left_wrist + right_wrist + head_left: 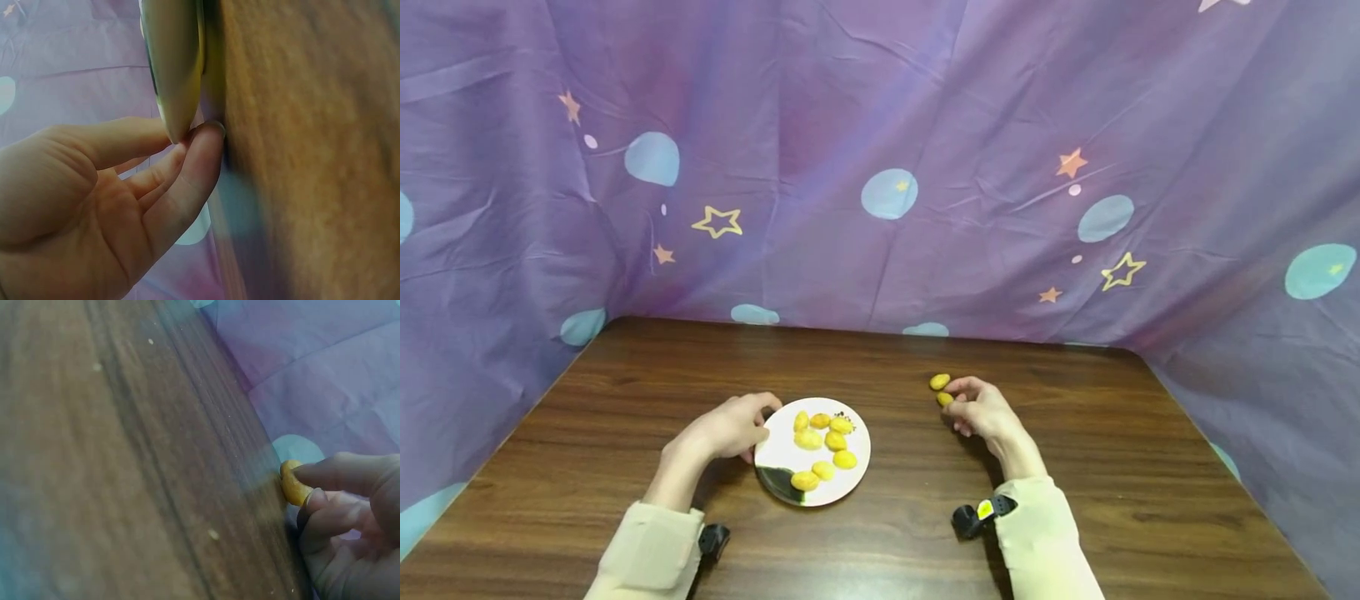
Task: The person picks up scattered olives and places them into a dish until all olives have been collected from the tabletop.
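My left hand point(730, 427) pinches the left rim of a round white plate point(772, 442); the left wrist view shows the plate edge-on between thumb and fingers. Several small yellow oval pieces, like little lemons, lie on the plate, one of them a yellow piece point(845, 459) near its right side. Farther right, my right hand point(987, 412) has thumb and fingertips curled at a small yellow oval piece point(945, 399), pinching it low over the table. Just beyond the fingertips lies another yellow piece point(939, 382).
Both hands work over a dark wooden table point(880, 550). A purple curtain point(820, 275) with stars and blue spots hangs behind the table and along its sides. Tiny pale specks point(214, 534) dot the wood in the right wrist view. Each wrist wears a black camera point(967, 521).
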Demonstrator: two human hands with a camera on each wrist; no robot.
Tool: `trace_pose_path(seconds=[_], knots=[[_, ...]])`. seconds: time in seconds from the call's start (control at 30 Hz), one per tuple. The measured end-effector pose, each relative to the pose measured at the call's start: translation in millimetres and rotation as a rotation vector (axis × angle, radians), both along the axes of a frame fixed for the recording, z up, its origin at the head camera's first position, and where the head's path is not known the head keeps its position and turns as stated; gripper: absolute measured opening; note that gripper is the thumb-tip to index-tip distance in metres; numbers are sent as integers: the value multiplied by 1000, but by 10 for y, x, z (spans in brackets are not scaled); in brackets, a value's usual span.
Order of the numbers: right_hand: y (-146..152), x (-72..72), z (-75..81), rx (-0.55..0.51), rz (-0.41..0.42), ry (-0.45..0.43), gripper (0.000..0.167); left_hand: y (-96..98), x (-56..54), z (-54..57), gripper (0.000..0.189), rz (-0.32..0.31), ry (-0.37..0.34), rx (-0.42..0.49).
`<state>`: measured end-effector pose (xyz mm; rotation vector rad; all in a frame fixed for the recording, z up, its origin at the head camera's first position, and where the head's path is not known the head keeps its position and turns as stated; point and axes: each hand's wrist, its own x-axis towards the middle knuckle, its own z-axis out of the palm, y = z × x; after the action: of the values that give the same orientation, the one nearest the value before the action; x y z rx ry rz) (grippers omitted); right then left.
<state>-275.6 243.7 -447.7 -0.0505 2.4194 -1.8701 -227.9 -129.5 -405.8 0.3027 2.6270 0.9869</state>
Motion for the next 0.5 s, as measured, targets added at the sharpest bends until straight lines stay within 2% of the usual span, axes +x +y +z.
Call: trace_pose_path(seconds=[0.3, 0.5], knots=[[-63, -1, 42, 128, -11, 14, 28, 2, 25, -5, 40, -10, 4, 17], [6, 5, 8, 108, 40, 35, 27, 10, 20, 3, 40, -16, 9, 18]])
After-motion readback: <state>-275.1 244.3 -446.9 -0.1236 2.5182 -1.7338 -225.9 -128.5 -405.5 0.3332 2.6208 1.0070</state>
